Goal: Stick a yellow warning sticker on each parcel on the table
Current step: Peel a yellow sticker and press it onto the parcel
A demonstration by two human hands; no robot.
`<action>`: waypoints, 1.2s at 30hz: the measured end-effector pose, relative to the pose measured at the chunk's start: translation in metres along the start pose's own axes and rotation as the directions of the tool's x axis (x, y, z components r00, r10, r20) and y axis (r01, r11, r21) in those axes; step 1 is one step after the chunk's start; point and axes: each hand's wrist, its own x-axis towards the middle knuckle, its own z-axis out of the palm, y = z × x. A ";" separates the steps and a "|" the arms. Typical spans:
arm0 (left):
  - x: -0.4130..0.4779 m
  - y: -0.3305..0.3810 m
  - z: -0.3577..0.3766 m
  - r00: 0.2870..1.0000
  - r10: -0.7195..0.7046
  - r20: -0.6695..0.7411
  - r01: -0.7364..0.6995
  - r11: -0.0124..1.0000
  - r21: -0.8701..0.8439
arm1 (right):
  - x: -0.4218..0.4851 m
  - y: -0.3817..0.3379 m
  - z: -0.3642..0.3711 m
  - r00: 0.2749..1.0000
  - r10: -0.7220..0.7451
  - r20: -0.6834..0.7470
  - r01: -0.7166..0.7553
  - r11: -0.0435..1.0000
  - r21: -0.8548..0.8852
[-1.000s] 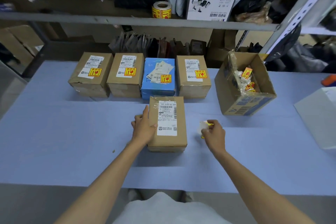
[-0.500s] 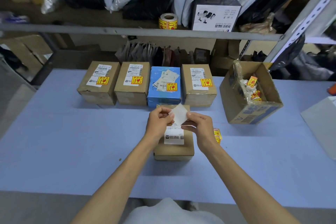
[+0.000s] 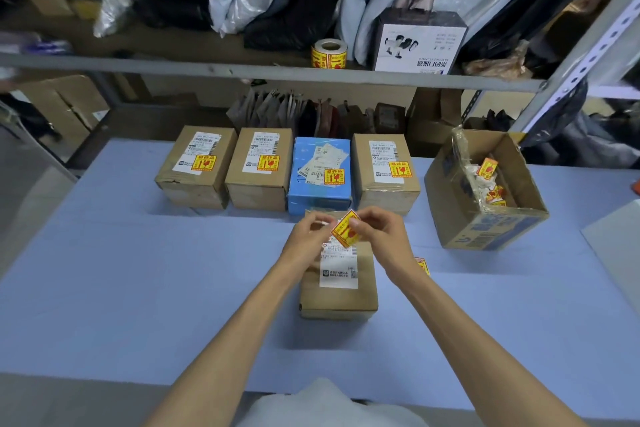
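Since half a second ago the slip between the hands has turned: its white side faced the camera then, and its yellow printed face shows now. Nearest, the brown parcel [image 3: 337, 291] lies flat on the blue table [image 3: 138, 288], white shipping label up and no yellow mark on it. Over its far end the left hand [image 3: 306, 237] and right hand [image 3: 379, 236] meet, each pinching the yellow sticker [image 3: 345, 233] between thumb and fingertips, left at its 9 o'clock edge, right at its 3 o'clock edge; it is held cornerwise. At 3 o'clock from the parcel, just beside the right wrist, spare stickers [image 3: 423, 265] lie on the table. At 12 o'clock stands a row of four parcels [image 3: 259, 166], three brown and one blue, each stickered. At 2 o'clock an open carton [image 3: 491, 232] holds sticker scraps. Farthest, a sticker roll [image 3: 329, 53] stands on the shelf [image 3: 173, 64].
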 end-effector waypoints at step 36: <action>0.027 0.021 -0.024 0.980 0.127 0.154 -0.154 0.972 0.179 | 0.045 -0.013 -0.009 0.999 0.041 0.024 -0.039 0.995 -0.090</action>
